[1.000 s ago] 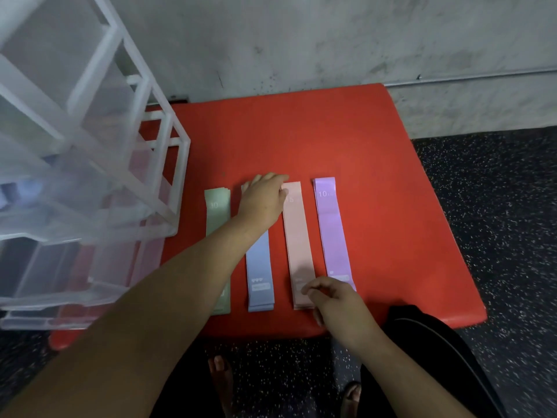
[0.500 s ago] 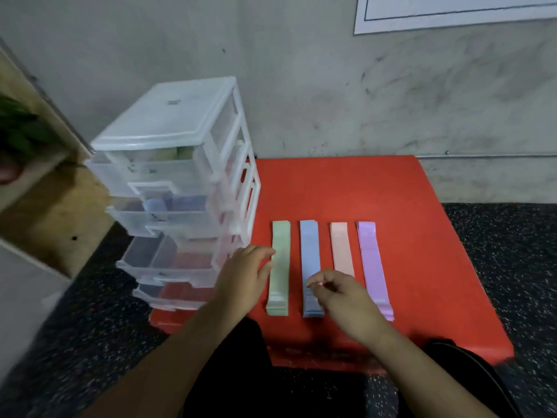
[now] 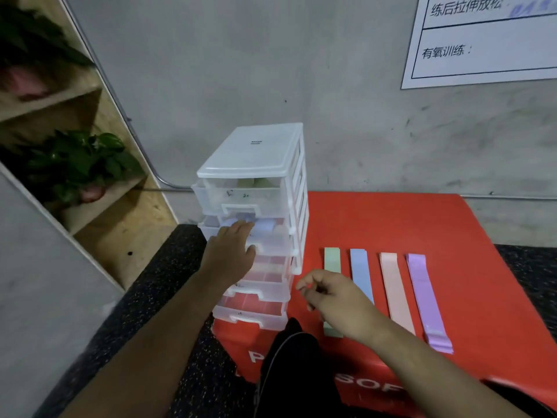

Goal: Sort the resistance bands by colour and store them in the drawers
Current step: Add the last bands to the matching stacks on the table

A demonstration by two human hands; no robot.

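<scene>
Resistance bands are gripped by neither hand. The left hand [image 3: 232, 251] is laid with fingers nearly straight against the front of the second drawer [image 3: 274, 241] of the drawer unit [image 3: 256, 158]; whether its handle is hooked cannot be told. The right hand [image 3: 328, 294] is held loosely curled and empty over the green band [image 3: 332, 259], whose middle is hidden. The blue band [image 3: 360, 273], partly covered by the wrist, the pink band [image 3: 394, 291] and the purple band [image 3: 425, 300] are laid parallel on the red mat [image 3: 422, 224]. Drawer contents are seen only as blurred tints.
</scene>
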